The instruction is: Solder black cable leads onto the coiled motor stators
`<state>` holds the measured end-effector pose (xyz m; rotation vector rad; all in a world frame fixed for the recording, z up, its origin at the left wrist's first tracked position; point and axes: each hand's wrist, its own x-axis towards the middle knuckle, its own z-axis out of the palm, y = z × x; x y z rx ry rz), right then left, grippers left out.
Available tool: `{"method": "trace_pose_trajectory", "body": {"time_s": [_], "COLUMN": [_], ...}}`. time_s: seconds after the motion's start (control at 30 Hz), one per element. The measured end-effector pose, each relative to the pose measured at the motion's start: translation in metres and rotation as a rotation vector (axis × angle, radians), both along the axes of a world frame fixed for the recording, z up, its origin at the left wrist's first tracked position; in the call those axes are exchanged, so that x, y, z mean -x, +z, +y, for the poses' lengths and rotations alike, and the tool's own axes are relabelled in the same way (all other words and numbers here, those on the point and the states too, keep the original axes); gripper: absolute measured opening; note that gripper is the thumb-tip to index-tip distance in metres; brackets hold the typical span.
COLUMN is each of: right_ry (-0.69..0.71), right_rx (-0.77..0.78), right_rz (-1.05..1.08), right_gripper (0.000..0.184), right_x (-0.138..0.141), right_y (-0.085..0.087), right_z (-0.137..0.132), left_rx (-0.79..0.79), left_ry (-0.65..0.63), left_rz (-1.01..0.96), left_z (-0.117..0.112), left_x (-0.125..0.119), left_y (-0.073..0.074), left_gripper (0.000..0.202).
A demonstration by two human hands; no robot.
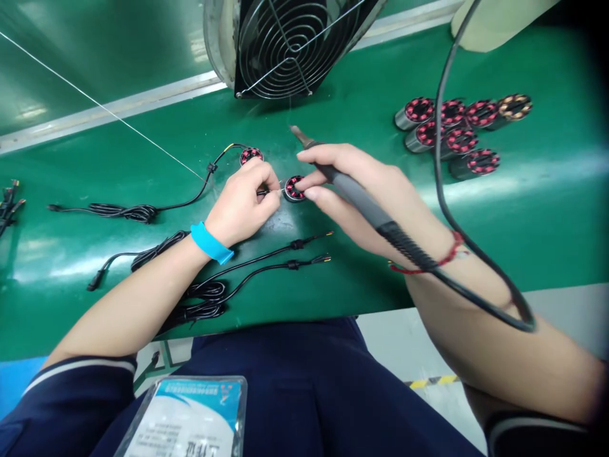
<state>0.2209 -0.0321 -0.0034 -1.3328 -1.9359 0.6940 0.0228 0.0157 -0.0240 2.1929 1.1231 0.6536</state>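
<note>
My right hand (pixel 375 197) is closed around a soldering iron (pixel 356 197), its tip pointing up and away from me. Fingers of that hand also reach the rim of a small round motor core (pixel 291 193) with red windings. Close to the core's left side, my left hand (pixel 250 200) pinches a thin wire (pixel 281 190), whose end shows at the fingertips. Just behind the left hand stands another motor core (pixel 250 154), partly hidden, with a black cable (pixel 183 204) running up to it. The soldering iron's cord (pixel 440 146) loops over my right wrist.
Several motor cores (pixel 483 163) stand at the right. Coiled black cables (pixel 207 301) with bared ends lie near the front edge. A fan with a wire guard (pixel 295 47) stands at the back. A fine white strand (pixel 99 105) crosses the upper left.
</note>
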Motion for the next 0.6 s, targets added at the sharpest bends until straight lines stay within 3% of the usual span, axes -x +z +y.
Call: {"method": "trace_pose_trajectory", "body": {"time_s": [0.1,0.23,0.47,0.53,0.6], "right_ry": [0.028,0.001,-0.094,-0.095,-0.066], "right_rx": [-0.064,-0.167,-0.236,-0.253,-0.248], "right_rz": [-0.001,-0.034,0.006,0.024,0.021], "right_gripper": [0.044,0.045,0.048,0.051,0.054], "right_x": [0.009,0.019,0.022,0.022,0.021], "right_y": [-0.018,-0.036,-0.039,-0.042,-0.045], "right_z": [0.009,0.012,0.008,0.008,0.009], "left_rx": [0.002,0.002,0.088,0.116,0.240], "left_ry": [0.001,0.007,0.050,0.052,0.071], "left_rz": [-0.002,-0.013,0.062,0.127,0.123], "left_z": [-0.001,-0.001,0.000,0.000,0.001], "left_x": [0.000,0.000,0.006,0.007,0.007], "left_y": [0.000,0.000,0.009,0.013,0.016], "left_gripper": [0.010,0.011,0.015,0.006,0.006]}}
